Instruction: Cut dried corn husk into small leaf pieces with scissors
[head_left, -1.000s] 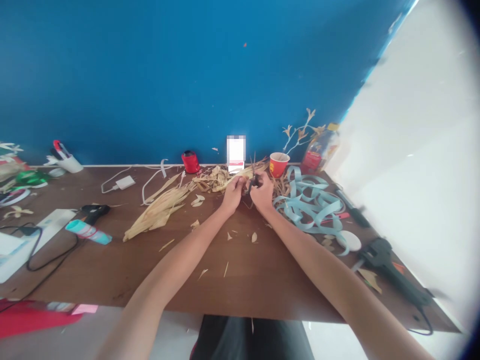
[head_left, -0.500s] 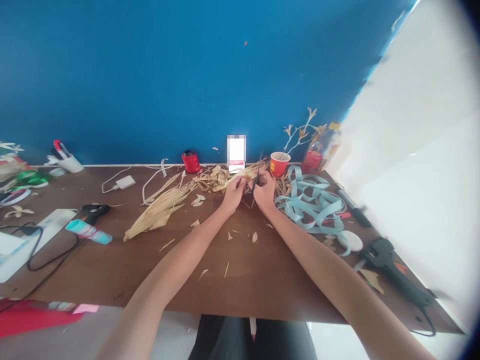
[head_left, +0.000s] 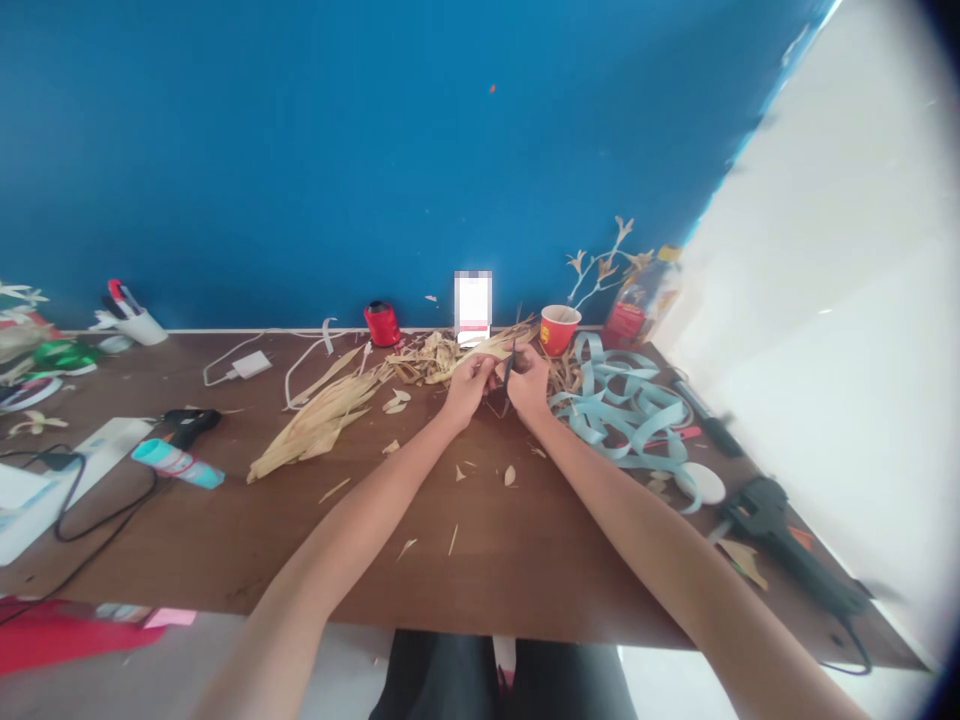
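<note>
Scissors (head_left: 511, 365) in my right hand, close by the dry husks

The dark scissors are in the grasp of my right hand (head_left: 529, 378), above the far part of the worktop (head_left: 300, 560) and just beyond its middle. My left hand (head_left: 466, 388) is just beside it, fingertips drawn together; I cannot tell what they pinch, as it is too small to see.

Right behind my hands lies a loose heap of dry husks (head_left: 431, 358), and behind that a bright screen (head_left: 473, 305) stands upright near the blue wall (head_left: 262, 150). A red paper cup (head_left: 559, 330) is near my right hand, with a flowered stem (head_left: 604, 268) rising behind it and a yellow-capped bottle (head_left: 627, 308) to its right. Tangled light blue ribbon (head_left: 630, 400) spreads to the right of my wrist, and nearer me, by the right edge, lies a glue gun (head_left: 791, 545).

To my left a long husk bundle (head_left: 322, 425) lies slantwise. Farther left are a white charger (head_left: 251, 365) and a light blue tube (head_left: 178, 463) lying on its side. Small scraps (head_left: 510, 475) dot the surface between my forearms.
</note>
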